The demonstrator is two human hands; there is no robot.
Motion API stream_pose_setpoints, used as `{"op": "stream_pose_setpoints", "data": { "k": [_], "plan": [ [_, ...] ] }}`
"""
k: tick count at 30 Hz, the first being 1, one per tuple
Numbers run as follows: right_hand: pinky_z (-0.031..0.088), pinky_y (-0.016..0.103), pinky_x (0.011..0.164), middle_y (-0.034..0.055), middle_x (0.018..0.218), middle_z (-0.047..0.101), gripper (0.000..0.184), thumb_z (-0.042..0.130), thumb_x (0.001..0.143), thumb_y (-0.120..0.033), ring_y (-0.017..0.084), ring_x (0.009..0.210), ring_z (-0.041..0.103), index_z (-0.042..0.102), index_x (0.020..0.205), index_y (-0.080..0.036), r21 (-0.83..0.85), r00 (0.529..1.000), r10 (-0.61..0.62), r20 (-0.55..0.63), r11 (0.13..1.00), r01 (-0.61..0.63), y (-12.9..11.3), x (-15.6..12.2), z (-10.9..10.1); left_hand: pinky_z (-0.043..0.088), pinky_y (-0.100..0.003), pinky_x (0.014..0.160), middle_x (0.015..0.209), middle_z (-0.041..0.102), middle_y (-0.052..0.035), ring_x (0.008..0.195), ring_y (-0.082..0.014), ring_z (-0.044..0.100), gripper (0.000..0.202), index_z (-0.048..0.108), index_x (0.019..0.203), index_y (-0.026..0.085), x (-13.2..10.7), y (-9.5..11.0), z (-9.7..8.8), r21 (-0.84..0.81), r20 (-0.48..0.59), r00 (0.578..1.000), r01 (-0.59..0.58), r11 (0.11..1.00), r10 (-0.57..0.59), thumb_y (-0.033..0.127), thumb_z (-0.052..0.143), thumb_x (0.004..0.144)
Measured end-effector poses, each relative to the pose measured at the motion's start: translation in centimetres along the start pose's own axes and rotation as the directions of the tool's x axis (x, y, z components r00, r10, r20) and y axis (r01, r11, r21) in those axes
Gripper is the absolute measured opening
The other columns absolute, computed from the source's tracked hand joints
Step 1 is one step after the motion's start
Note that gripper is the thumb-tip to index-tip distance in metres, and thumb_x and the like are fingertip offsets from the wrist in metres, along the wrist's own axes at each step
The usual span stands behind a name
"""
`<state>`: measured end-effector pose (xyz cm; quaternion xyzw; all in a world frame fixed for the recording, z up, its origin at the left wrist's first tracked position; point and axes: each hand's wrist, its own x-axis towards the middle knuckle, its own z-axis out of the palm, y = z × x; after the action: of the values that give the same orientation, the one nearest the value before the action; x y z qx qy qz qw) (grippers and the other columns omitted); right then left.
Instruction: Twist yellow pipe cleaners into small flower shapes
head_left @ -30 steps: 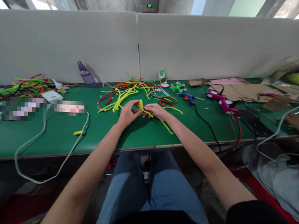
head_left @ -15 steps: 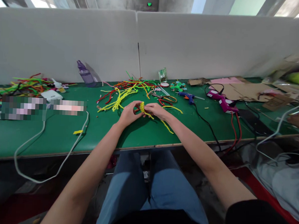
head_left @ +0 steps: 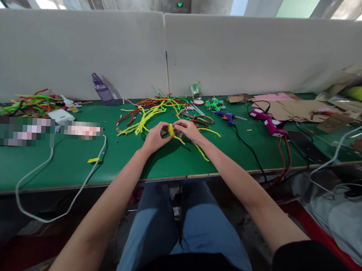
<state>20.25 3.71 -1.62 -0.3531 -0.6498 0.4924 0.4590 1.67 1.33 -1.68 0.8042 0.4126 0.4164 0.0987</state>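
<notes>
At the far left of the green table (head_left: pixel 119 150), a tangled pile of multicoloured stems (head_left: pixel 33 105) lies behind a white box (head_left: pixel 61 116). A white cord (head_left: pixel 45 221) loops down over the front edge of the table. Farther right, a purple bottle (head_left: pixel 104 94) is located at the rear, near the pale partition (head_left: pixel 233 57). Next comes a bundle of yellow stems (head_left: pixel 145 119), just beyond your left hand (head_left: pixel 155 138). Your left hand grips the yellow coil (head_left: pixel 171 130) between thumb and fingers. The coil is located between your two hands, above the table, its loose end trailing down to the right. Your right hand (head_left: pixel 187 130) has its fingers bent and at the right side of the coil; whether they pinch it, you cannot tell. Farther right lie a blue glue gun (head_left: pixel 227 117), a magenta device (head_left: pixel 274 127) with red leads, and flat cardboard (head_left: pixel 291 111).
</notes>
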Motion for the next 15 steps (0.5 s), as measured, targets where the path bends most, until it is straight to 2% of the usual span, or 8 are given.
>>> {"op": "stream_pose_setpoints", "data": {
  "k": [4, 10, 15],
  "plan": [
    [0.046, 0.019, 0.047, 0.0031, 0.089, 0.068, 0.027, 0.061, 0.08, -0.031, 0.013, 0.07, 0.064, 0.066, 0.103, -0.019, 0.011, 0.993, -0.117, 0.011, 0.993, 0.116, 0.02, 0.03, -0.22, 0.047, -0.02, 0.061, 0.089, 0.065, -0.0021, 0.071, -0.0101, 0.059, 0.033, 0.057, 0.102, 0.019, -0.01, 0.14, -0.01, 0.01, 0.012, 1.0, -0.005, 1.0, 0.005, 0.025, 0.07, 0.072],
    [0.047, 0.019, 0.047, 0.0055, 0.087, 0.071, 0.027, 0.062, 0.08, -0.031, 0.016, 0.075, 0.066, 0.07, 0.099, -0.016, -0.029, 0.988, -0.152, 0.036, 0.988, 0.153, 0.22, 0.01, -0.17, 0.048, -0.018, 0.06, 0.087, 0.064, -0.0007, 0.069, -0.0091, 0.059, 0.032, 0.056, 0.1, 0.019, -0.06, -0.1, 0.06, 0.014, 0.006, 0.999, -0.039, 0.999, 0.039, 0.022, 0.07, 0.071],
    [0.047, 0.019, 0.046, 0.0059, 0.083, 0.071, 0.027, 0.063, 0.079, -0.032, 0.015, 0.072, 0.065, 0.071, 0.097, -0.014, -0.044, 0.982, -0.181, 0.046, 0.982, 0.183, 0.64, 0.2, -0.15, 0.049, -0.018, 0.058, 0.084, 0.063, 0.0, 0.067, -0.0087, 0.059, 0.028, 0.058, 0.096, 0.019, -0.05, -0.25, 0.15, 0.025, 0.0, 0.998, -0.058, 0.998, 0.058, 0.021, 0.071, 0.071]
  ]
}}
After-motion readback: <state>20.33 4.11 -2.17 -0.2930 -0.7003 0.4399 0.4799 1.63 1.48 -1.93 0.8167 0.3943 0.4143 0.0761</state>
